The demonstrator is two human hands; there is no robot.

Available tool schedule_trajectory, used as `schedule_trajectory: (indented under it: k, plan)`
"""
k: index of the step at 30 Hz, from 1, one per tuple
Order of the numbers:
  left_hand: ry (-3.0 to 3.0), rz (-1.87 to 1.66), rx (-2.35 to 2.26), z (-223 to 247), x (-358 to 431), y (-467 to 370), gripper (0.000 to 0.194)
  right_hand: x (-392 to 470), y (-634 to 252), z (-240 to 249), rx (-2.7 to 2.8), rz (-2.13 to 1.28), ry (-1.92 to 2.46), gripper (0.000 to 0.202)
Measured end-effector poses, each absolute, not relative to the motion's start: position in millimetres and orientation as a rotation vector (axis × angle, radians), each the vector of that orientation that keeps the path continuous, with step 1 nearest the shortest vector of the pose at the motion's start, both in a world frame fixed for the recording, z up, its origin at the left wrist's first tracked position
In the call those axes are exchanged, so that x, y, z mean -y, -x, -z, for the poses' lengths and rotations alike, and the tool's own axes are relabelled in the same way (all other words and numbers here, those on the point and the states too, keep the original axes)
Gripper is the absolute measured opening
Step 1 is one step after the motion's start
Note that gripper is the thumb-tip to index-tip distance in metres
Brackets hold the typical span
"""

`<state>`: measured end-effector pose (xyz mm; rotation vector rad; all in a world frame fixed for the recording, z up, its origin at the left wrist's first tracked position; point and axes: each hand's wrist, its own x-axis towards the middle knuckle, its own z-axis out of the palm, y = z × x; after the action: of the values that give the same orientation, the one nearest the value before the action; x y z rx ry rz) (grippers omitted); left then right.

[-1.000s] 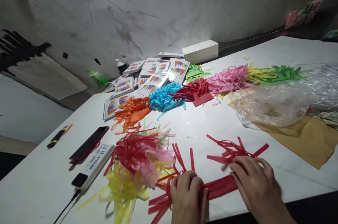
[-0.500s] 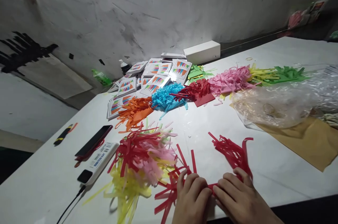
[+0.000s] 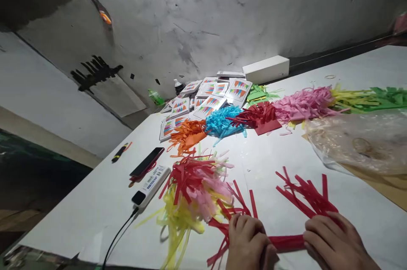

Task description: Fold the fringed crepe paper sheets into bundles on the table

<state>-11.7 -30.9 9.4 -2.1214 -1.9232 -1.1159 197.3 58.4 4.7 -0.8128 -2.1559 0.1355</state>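
A red tissue-paper tassel (image 3: 288, 242) with fringed strips at both ends lies low across the table's front edge. My left hand (image 3: 249, 240) is closed round it near its left fringe, which fans out past my fingers. On the other end, my right hand (image 3: 333, 238) is closed too, and the right fringe sticks up beyond it. A flat red band stretches between the two hands. Left of my left hand lies a loose heap of finished-looking fringe, with red strips (image 3: 190, 174) on top, pink strips (image 3: 211, 196) beside them and yellow strips (image 3: 181, 219) below.
Behind run orange (image 3: 190, 132), blue (image 3: 224, 121), dark red (image 3: 262, 117) and pink (image 3: 307, 102) fringe bundles. Printed packets (image 3: 210, 102) and a white box (image 3: 266, 70) stand at the back. A phone (image 3: 148, 162) and power strip (image 3: 154, 183) lie left, clear plastic (image 3: 359, 134) right.
My hands have moved apart, so a longer, wider red band shows between them. The right fringe has spread. The whole view has shifted, with the table's things now further right.
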Motion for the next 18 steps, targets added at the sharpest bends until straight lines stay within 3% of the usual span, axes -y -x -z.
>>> schedule_trajectory:
  k: [8, 18]
  plan:
    - [2.03, 1.001, 2.133, -24.0, 23.8, 4.2, 0.013, -59.4, -189.4, -13.4, 2.107, -0.055, 1.032, 0.031]
    - [2.227, 0.964, 1.757, -27.2, 19.6, 13.2, 0.009, -43.2, -168.5, -28.0, 2.286, -0.024, 0.643, 0.029]
